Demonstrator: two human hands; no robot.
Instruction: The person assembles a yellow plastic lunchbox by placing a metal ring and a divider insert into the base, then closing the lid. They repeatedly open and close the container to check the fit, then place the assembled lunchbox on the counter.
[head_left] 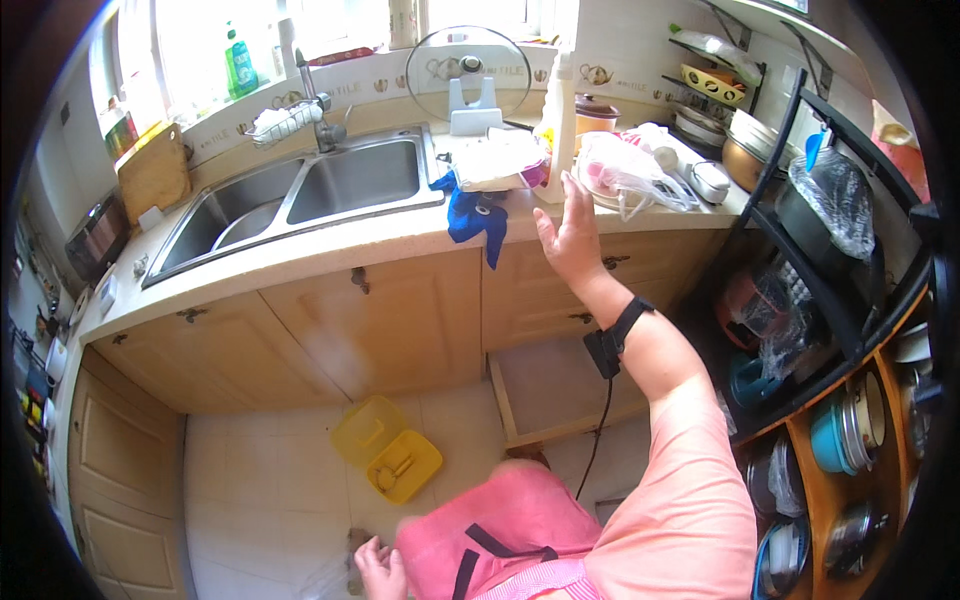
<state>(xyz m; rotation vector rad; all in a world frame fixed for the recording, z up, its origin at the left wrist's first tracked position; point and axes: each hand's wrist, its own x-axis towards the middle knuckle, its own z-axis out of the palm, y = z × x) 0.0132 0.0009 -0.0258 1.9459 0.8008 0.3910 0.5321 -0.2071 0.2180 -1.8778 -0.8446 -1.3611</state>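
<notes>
My right hand [570, 235] is raised with fingers spread, empty, in front of the counter edge [380, 240], close to a crumpled plastic bag [630, 170] and a white cloth [495, 160]. A blue cloth [475, 215] hangs over the counter edge just to its left. A black strap with a cable sits on that wrist. My left hand [378, 570] is low near the floor beside my pink-clad knee, touching something clear and crinkled; I cannot make out its grip.
A double steel sink [300, 195] with a tap lies left on the counter. A glass lid [468, 70] stands in a holder behind. A yellow box with its lid open [388, 448] lies on the floor. A cabinet door [560, 385] hangs open. Racks of pots [830, 230] stand right.
</notes>
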